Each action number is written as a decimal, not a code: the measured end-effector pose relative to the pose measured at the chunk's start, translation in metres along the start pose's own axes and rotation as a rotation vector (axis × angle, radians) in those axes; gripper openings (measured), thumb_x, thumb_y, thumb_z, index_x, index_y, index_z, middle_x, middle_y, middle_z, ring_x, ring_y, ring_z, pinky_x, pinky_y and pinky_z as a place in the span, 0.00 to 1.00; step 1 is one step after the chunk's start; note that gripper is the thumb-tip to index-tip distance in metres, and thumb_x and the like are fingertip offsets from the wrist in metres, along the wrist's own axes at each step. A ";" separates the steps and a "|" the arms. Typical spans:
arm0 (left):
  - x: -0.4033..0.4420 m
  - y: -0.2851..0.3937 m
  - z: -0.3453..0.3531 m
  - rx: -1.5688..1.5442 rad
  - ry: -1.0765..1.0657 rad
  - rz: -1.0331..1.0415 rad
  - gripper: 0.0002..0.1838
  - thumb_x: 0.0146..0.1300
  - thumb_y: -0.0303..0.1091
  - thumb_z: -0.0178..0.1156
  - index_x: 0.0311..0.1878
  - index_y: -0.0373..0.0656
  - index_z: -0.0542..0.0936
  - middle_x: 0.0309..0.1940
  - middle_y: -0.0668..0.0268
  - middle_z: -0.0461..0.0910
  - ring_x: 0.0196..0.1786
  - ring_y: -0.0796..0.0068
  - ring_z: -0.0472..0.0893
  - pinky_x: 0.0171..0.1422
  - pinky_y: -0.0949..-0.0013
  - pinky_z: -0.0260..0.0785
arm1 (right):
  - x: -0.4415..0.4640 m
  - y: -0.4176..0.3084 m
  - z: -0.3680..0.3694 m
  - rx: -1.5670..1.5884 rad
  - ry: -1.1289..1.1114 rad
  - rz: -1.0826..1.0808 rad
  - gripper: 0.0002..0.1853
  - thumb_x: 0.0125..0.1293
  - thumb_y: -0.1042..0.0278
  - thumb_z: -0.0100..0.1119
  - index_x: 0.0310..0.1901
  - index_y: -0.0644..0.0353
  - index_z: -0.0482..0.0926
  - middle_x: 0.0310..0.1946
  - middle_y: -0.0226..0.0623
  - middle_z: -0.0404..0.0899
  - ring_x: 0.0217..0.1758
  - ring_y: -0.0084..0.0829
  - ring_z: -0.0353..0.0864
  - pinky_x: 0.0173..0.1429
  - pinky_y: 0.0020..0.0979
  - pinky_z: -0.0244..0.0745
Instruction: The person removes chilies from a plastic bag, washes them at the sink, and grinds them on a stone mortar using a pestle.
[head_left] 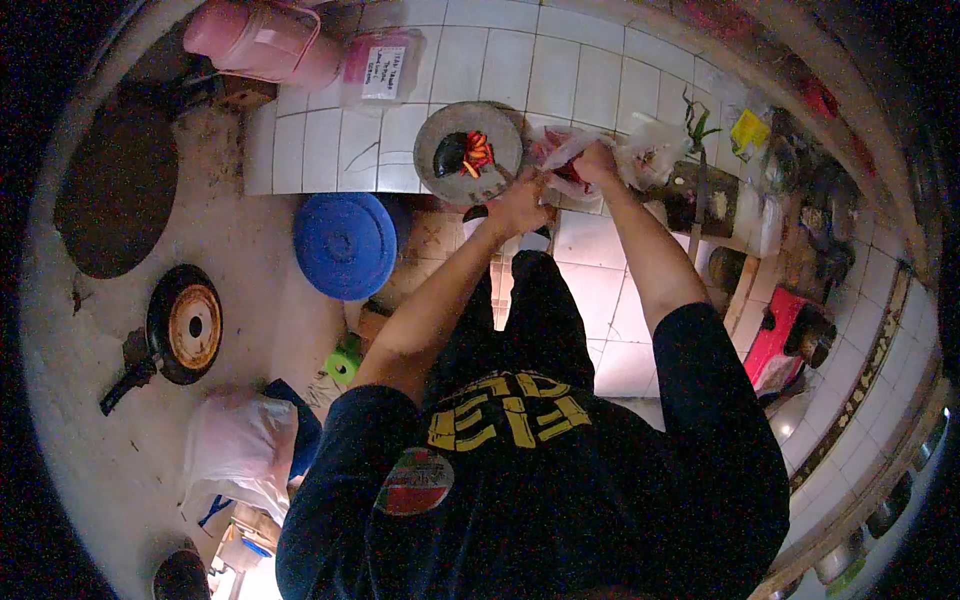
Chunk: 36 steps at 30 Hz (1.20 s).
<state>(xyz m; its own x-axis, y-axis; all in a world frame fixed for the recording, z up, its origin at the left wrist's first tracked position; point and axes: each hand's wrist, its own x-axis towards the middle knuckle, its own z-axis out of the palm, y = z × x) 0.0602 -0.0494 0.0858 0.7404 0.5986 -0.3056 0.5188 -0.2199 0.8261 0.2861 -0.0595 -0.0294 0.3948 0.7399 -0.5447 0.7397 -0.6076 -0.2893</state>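
A clear plastic bag with red contents, apparently chilies, is between my hands at the counter's front edge. My left hand is closed at the bag's near left side, beside the mortar's rim. On the bag's right side, my right hand is curled over the plastic, its fingertips hidden. Left of the bag sits a round grey stone mortar. It holds red and orange chilies and a dark stone pestle.
Behind the mortar stand a pink jug and a labelled plastic container. More plastic bags and a yellow packet lie to the right. A blue lid sits below the counter; a frying pan hangs at left.
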 end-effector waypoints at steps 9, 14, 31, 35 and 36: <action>-0.005 -0.018 0.020 -0.050 0.132 0.112 0.36 0.46 0.33 0.61 0.63 0.37 0.66 0.59 0.44 0.66 0.62 0.44 0.67 0.67 0.55 0.62 | -0.003 -0.014 0.002 0.060 0.060 -0.262 0.17 0.55 0.57 0.57 0.41 0.57 0.83 0.42 0.51 0.81 0.44 0.46 0.82 0.47 0.43 0.77; -0.005 -0.016 0.005 -0.098 0.107 0.018 0.34 0.43 0.32 0.64 0.58 0.37 0.69 0.57 0.46 0.68 0.59 0.47 0.71 0.63 0.56 0.66 | -0.011 -0.017 -0.018 -0.096 0.031 -0.212 0.16 0.55 0.55 0.61 0.40 0.56 0.83 0.37 0.48 0.83 0.39 0.42 0.84 0.41 0.40 0.77; 0.009 -0.016 -0.012 -0.283 0.079 -0.031 0.20 0.51 0.26 0.58 0.50 0.36 0.74 0.44 0.49 0.77 0.44 0.52 0.79 0.49 0.59 0.72 | -0.048 0.029 -0.026 1.187 0.260 0.118 0.06 0.59 0.72 0.63 0.37 0.60 0.78 0.32 0.34 0.82 0.33 0.24 0.81 0.34 0.25 0.77; 0.009 -0.009 -0.019 -0.083 0.180 0.011 0.18 0.53 0.30 0.57 0.48 0.35 0.76 0.40 0.45 0.79 0.44 0.48 0.80 0.49 0.57 0.72 | -0.035 0.033 -0.021 1.355 0.268 0.248 0.07 0.58 0.73 0.64 0.37 0.59 0.77 0.32 0.33 0.81 0.34 0.27 0.82 0.37 0.25 0.79; 0.009 -0.004 -0.025 -0.064 0.160 0.002 0.18 0.54 0.31 0.57 0.48 0.35 0.76 0.40 0.45 0.79 0.44 0.47 0.80 0.49 0.56 0.71 | -0.046 0.025 -0.021 1.271 0.192 0.080 0.06 0.59 0.73 0.63 0.37 0.59 0.78 0.32 0.34 0.82 0.35 0.28 0.83 0.38 0.26 0.79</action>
<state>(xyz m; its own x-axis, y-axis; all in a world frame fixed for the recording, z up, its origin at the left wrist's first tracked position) 0.0538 -0.0240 0.0915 0.6613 0.7145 -0.2286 0.4850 -0.1748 0.8568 0.2978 -0.1027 0.0046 0.5636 0.6541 -0.5045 -0.2836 -0.4204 -0.8619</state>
